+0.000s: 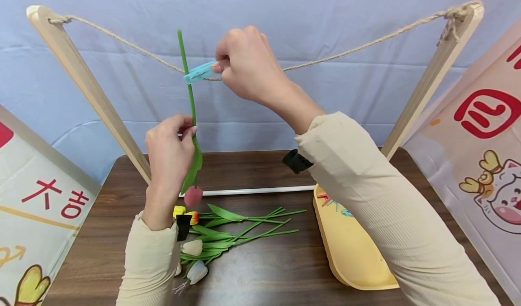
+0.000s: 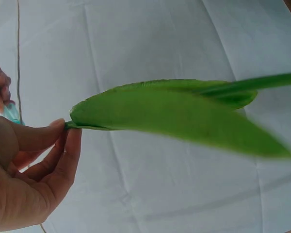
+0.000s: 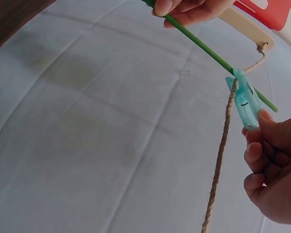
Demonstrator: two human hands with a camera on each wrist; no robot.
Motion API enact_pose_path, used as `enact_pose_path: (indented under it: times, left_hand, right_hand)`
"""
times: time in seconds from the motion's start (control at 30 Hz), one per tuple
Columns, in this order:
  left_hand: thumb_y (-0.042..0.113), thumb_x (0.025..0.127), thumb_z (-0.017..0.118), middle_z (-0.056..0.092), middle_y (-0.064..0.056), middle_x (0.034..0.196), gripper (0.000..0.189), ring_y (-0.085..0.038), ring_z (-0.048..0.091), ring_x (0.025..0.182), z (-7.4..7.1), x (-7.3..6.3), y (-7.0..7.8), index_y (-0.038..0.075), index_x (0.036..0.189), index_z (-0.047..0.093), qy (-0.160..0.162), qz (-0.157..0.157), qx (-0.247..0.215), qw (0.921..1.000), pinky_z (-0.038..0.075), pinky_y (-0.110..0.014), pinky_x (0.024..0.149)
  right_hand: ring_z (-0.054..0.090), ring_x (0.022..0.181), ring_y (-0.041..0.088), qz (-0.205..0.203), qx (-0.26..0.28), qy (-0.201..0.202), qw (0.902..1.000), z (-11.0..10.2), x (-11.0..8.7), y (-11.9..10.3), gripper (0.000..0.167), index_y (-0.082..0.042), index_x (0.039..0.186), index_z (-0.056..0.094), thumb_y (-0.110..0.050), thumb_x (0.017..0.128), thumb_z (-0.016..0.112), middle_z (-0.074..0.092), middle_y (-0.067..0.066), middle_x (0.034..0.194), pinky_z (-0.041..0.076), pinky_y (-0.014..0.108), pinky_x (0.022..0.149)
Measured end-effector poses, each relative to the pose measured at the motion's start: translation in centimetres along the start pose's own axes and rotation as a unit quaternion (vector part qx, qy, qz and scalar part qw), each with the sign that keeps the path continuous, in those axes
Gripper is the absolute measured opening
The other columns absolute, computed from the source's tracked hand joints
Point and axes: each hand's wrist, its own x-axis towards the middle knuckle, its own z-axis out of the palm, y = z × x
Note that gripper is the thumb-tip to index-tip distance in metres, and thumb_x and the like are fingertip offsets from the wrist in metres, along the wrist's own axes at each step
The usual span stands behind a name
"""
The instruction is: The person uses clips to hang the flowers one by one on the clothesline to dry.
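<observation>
My left hand (image 1: 168, 154) pinches the green stem of an artificial tulip (image 1: 193, 196) that hangs head down, its pink bloom at the bottom. In the left wrist view its broad leaf (image 2: 169, 116) spreads from just beyond the fingertips. Higher up, my right hand (image 1: 250, 66) pinches the tail end of a light blue clothespin (image 1: 199, 73). The clothespin's nose lies across the stem and the twine rope (image 1: 333, 57), as the right wrist view also shows, where the stem (image 3: 199, 43) crosses at the clothespin's mouth.
The rope sags between two wooden posts (image 1: 93, 88) (image 1: 431, 84). Several more artificial tulips (image 1: 236, 233) lie on the dark wooden table (image 1: 264, 270). On the right, a yellow tray (image 1: 354, 251) contains a few coloured clothespins (image 1: 325, 199). A white rod (image 1: 256, 191) runs behind the flowers.
</observation>
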Motion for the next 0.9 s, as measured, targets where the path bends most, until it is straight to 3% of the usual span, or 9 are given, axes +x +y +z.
enact_pose_path:
  times: [0.23, 0.5, 0.73, 0.9]
  left_hand:
    - [-0.006, 0.081, 0.063, 0.067, -0.019, 0.081, 0.009, -0.032, 0.065, 0.073, -0.3, 0.0, 0.3, -0.008, 0.087, 0.068, -0.008, -0.003, 0.005, 0.9999, 0.05, -0.043, 0.067]
    - [-0.004, 0.082, 0.064, 0.066, -0.02, 0.083, 0.009, -0.032, 0.064, 0.076, -0.3, 0.0, 0.1, -0.009, 0.089, 0.066, -0.012, 0.004, 0.006, 0.9999, 0.049, -0.043, 0.07]
    - [-0.004, 0.083, 0.062, 0.065, -0.019, 0.082, 0.006, -0.031, 0.063, 0.076, 0.0, 0.0, -0.3, -0.008, 0.086, 0.064, -0.038, -0.018, 0.002, 0.9991, 0.047, -0.042, 0.07]
    - [-0.004, 0.082, 0.063, 0.066, -0.018, 0.082, 0.006, -0.03, 0.063, 0.076, 0.2, -0.1, -0.9, -0.007, 0.087, 0.065, -0.06, -0.035, 0.008, 0.9975, 0.046, -0.041, 0.069]
  right_hand:
    - [0.038, 0.058, 0.012, 0.004, -0.001, -0.015, 0.9999, -0.3, 0.0, -0.3, 0.024, -0.006, 0.071, 0.067, -0.01, 0.09, 0.054, 0.059, 0.002, 0.067, 0.028, 0.02, 0.054]
    - [0.034, 0.056, 0.014, 0.044, 0.073, -0.04, 0.9956, -0.8, -0.4, 0.2, 0.022, -0.003, 0.076, 0.063, -0.014, 0.092, 0.054, 0.044, 0.004, 0.061, 0.026, 0.021, 0.052]
    - [0.049, 0.069, 0.015, 0.051, 0.099, -0.024, 0.9935, -1.3, -1.2, 1.0, 0.023, -0.003, 0.104, 0.067, -0.019, 0.089, 0.059, 0.058, 0.006, 0.073, 0.038, 0.023, 0.065]
    - [0.049, 0.063, 0.015, 0.036, 0.108, -0.032, 0.993, -1.7, -2.3, 2.2, 0.017, -0.003, 0.091, 0.07, -0.017, 0.088, 0.061, 0.06, 0.006, 0.071, 0.036, 0.024, 0.06]
